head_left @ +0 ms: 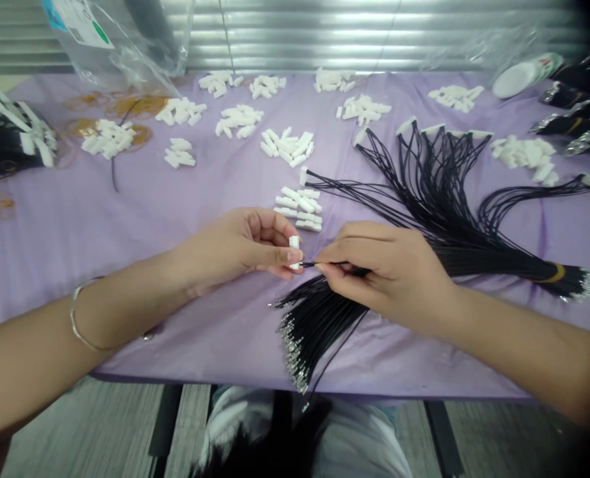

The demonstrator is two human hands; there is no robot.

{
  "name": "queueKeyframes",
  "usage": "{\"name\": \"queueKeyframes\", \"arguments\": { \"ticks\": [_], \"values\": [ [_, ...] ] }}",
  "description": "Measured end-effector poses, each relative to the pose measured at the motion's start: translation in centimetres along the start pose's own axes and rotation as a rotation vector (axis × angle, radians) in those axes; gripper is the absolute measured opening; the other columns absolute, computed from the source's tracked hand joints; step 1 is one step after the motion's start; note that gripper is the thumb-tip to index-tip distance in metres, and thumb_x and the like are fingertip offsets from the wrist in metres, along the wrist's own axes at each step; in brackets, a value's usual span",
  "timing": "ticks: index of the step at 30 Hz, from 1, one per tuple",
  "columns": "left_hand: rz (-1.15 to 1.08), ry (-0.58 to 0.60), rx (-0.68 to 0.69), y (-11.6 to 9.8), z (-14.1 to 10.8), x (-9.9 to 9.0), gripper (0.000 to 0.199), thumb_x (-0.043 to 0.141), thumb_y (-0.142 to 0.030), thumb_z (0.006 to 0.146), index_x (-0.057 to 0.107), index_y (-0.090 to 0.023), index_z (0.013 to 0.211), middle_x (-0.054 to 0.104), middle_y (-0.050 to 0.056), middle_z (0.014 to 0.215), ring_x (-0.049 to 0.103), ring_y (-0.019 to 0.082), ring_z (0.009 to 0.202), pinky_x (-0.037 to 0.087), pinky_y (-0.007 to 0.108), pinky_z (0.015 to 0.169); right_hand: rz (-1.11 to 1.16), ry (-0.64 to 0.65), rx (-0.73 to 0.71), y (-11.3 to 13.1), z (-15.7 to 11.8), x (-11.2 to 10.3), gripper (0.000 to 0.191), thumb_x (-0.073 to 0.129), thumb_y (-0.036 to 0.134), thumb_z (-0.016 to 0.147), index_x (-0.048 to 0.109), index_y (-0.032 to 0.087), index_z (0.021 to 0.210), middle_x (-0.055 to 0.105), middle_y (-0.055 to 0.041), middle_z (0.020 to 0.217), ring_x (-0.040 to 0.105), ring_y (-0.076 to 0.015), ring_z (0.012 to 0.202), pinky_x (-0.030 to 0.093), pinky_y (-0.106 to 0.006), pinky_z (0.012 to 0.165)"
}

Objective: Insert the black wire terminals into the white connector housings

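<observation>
Purple-covered table [215,345], blinds [295,36] on far side. Left hand [248,249] pinches white connector [294,243] mid-table; right hand [392,262] pinches black wire [308,264] at connector's edge. Step appears wire insertion; next move calls for straight alignment.

My hands: two, left hand [255,245] and right hand [389,262]. White connector [294,243] in my left fingers: one. Heaps of loose white connectors [288,146]: twelve, pieces too jumbled to count. Wired connectors [303,176]: at least six. Black wires [479,257]: too many to count. Yellow band [554,272] around them: one. Bracelet [74,315]: one. Visible table legs [164,421]: two.
</observation>
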State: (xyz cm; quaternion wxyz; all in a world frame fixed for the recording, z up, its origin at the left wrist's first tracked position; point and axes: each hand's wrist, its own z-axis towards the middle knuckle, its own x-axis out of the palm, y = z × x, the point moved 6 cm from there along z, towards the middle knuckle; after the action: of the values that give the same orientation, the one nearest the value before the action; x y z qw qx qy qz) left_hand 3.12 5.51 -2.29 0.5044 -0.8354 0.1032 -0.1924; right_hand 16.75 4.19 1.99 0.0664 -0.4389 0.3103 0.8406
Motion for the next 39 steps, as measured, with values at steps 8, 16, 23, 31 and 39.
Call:
{"name": "queueKeyframes", "arguments": {
  "ticks": [8, 16, 23, 31, 39],
  "values": [
    [-0.011, -0.01, 0.026, -0.1, 0.0, 0.1, 0.014, 0.067, -0.005, 0.07, 0.056, -0.01, 0.076, 0.066, 0.002, 0.067, 0.066, 0.011, 0.065, 0.055, 0.02, 0.06, 0.105, 0.052, 0.226, -0.9, 0.2, 0.3, 0.007, 0.057, 0.014, 0.078, 0.06, 0.016, 0.072, 0.056, 0.0005, 0.066, 0.051, -0.0082, 0.061, 0.039, -0.02, 0.056],
    [0.001, -0.018, 0.035, 0.0, 0.1, 0.0, 0.014, 0.067, -0.006, 0.07, 0.056, -0.01, 0.077, 0.066, 0.002, 0.068, 0.066, 0.012, 0.067, 0.055, 0.021, 0.062, 0.108, 0.101, 0.298, -1.2, 0.1, 0.7, 0.012, 0.055, 0.016, 0.08, 0.058, 0.016, 0.068, 0.054, 0.0015, 0.063, 0.048, -0.008, 0.059, 0.035, -0.021, 0.055],
    [-0.018, -0.049, 0.023, 0.2, 0.2, -0.2, 0.014, 0.067, -0.005, 0.07, 0.056, -0.01, 0.077, 0.066, 0.002, 0.068, 0.067, 0.013, 0.066, 0.056, 0.022, 0.062, 0.112, 0.08, 0.317, -1.2, 0.2, 0.7, 0.011, 0.057, 0.017, 0.079, 0.06, 0.015, 0.068, 0.056, 0.0019, 0.062, 0.049, -0.0076, 0.059, 0.035, -0.021, 0.056],
    [-0.005, -0.071, 0.033, 0.3, 0.2, -0.2, 0.016, 0.067, -0.005, 0.07, 0.055, -0.01, 0.079, 0.065, 0.002, 0.068, 0.066, 0.012, 0.063, 0.056, 0.022, 0.062, 0.155, 0.096, 0.351, -1.1, 0.3, 0.9, 0.015, 0.056, 0.016, 0.08, 0.058, 0.016, 0.065, 0.055, 0.0024, 0.061, 0.048, -0.0074, 0.057, 0.035, -0.021, 0.055],
    [-0.011, -0.084, 0.012, 0.2, 0.2, -0.1, 0.02, 0.071, -0.006, 0.067, 0.054, -0.009, 0.078, 0.064, 0.002, 0.066, 0.065, 0.012, 0.062, 0.057, 0.021, 0.062, 0.14, 0.103, 0.289, -0.9, 0.4, 1.0, 0.014, 0.054, 0.015, 0.081, 0.06, 0.016, 0.069, 0.058, 0.0001, 0.066, 0.049, -0.0091, 0.06, 0.037, -0.022, 0.056]
  ]
}}
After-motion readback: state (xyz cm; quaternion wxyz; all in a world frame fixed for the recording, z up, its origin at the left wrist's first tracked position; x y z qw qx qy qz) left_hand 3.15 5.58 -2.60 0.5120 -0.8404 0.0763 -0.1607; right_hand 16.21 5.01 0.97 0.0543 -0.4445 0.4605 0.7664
